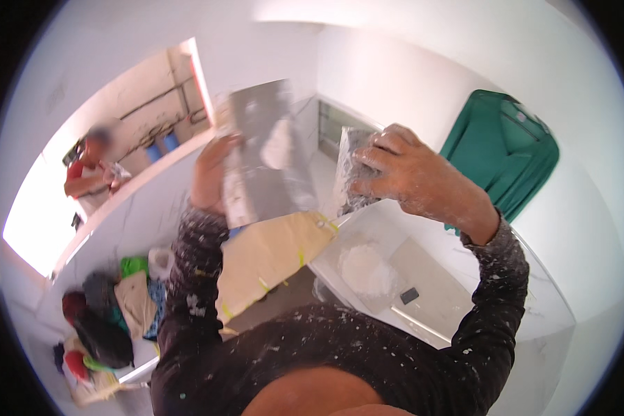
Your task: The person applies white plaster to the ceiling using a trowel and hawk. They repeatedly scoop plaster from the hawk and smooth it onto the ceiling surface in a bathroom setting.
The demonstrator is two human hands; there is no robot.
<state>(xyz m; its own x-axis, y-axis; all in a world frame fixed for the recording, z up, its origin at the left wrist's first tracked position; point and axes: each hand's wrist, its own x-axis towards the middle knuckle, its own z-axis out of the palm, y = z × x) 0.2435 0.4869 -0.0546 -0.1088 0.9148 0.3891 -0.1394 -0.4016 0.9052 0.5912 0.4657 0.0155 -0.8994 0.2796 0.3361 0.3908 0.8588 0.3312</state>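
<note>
My left hand (213,173) grips the left side of a wide, flat grey metal plate (260,184), blurred, with a patch of white paste on its face. My right hand (405,177) is closed on a smaller rectangular tool (350,152) smeared with grey-white paste, held a little right of the plate and apart from it; its handle is hidden by my fingers. Both sleeves are spattered white. Below my hands are a pale yellow sheet (263,253) with tape tabs and a white counter (347,291) with white powder and a small dark object (409,295) lying in it.
A person (90,180) stands beyond an opening at left, near blue cylinders (170,143). Piled clothes and bags (104,333) lie on a ledge at lower left. A green garment (499,159) hangs on the right wall. A low opening (333,125) is in the back corner.
</note>
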